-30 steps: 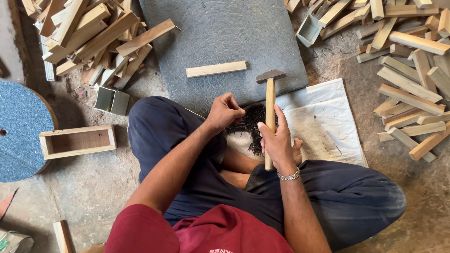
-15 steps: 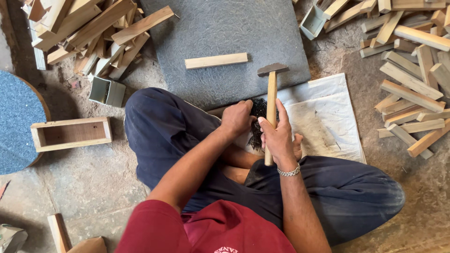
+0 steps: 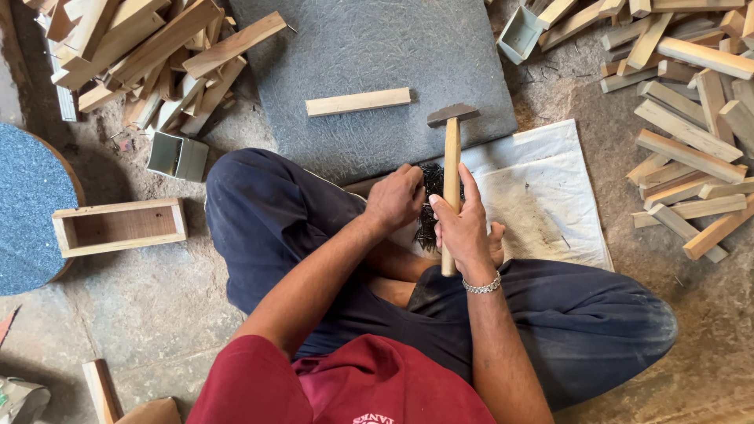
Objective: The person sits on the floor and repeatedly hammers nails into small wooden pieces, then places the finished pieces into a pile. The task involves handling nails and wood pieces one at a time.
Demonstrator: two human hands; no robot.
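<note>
I sit cross-legged on the floor. My right hand point(image 3: 463, 228) grips the wooden handle of a hammer point(image 3: 452, 149), whose metal head rests near the front edge of a grey stone slab point(image 3: 377, 55). My left hand point(image 3: 397, 198) reaches into a dark pile of small nails point(image 3: 429, 206) lying between my knees, fingers bunched in it. A single wooden strip point(image 3: 358, 101) lies flat on the slab, just beyond both hands.
A white cloth point(image 3: 542, 188) is spread under my right knee. Heaps of wooden strips lie at the top left point(image 3: 141, 55) and along the right point(image 3: 691, 141). An open wooden box frame point(image 3: 118, 226) sits left, beside a round blue-grey disc point(image 3: 27, 204).
My left hand has moved from above my knee into the nail pile beside the hammer. The hammer in my right hand has stayed almost still.
</note>
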